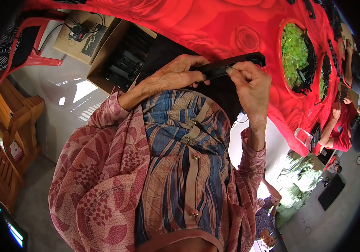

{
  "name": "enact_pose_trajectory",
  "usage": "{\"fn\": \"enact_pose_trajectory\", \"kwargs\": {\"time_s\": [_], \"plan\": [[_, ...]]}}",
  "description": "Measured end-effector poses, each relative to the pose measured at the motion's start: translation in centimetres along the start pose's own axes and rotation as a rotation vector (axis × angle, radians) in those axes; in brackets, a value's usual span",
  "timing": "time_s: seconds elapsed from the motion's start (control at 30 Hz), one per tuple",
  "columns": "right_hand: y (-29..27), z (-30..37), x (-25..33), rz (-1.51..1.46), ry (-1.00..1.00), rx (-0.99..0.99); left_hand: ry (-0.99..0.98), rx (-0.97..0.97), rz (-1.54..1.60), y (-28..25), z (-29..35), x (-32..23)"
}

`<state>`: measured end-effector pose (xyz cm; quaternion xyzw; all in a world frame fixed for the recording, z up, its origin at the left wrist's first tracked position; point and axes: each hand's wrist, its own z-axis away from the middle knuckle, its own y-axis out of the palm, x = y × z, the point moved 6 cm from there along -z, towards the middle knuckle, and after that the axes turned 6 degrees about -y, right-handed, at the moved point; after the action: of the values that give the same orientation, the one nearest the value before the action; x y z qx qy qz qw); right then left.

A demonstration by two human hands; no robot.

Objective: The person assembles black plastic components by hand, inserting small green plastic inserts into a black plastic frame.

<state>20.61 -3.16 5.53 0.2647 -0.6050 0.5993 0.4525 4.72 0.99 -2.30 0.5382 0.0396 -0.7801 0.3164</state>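
A long, slim black plastic part (243,60) with a raised far end is held in front of my chest, beside the edge of the red-covered table (213,38). My left hand (178,72) is closed round its left end, thumb below and fingers partly hidden behind. Thumb and forefinger of my right hand (252,86) are pinched together against the part's near edge, right of its middle. Whatever small thing those fingertips may hold is hidden. Ahead and right, an orange-rimmed round basket (281,71) holds translucent yellow-green pieces (292,52) and black pieces (306,77).
An open cardboard box (97,74) of black parts stands on the left, beside another carton (68,44) with a cabled device on it. A red chair (41,59) and wooden bench (3,134) are further left. Other people, one in red (344,132), are at the right.
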Motion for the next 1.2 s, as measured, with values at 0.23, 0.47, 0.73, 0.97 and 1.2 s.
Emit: {"fn": "enact_pose_trajectory", "kwargs": {"time_s": [0.23, 0.47, 0.73, 0.97, 1.2], "plan": [[0.1, 0.2, 0.1, 0.071, -0.082, -0.029, 0.012, -0.005, 0.001, 0.3, -0.2, 0.3], [0.3, 0.5, 0.3, 0.121, -0.077, -0.057, 0.133, -0.124, -0.076, 0.1, 0.1, -0.2], [0.2, 0.3, 0.1, 0.194, -0.103, -0.098, 0.087, -0.218, -0.387, 0.0, 0.2, -1.7], [-0.1, 0.4, 1.0, 0.259, -0.112, -0.152, 0.193, -0.314, -0.475, 1.0, 0.5, -2.8], [0.4, 1.0, 1.1, 0.241, -0.135, -0.216, 0.215, -0.386, -0.470, 1.2, 0.2, -2.2]]}}
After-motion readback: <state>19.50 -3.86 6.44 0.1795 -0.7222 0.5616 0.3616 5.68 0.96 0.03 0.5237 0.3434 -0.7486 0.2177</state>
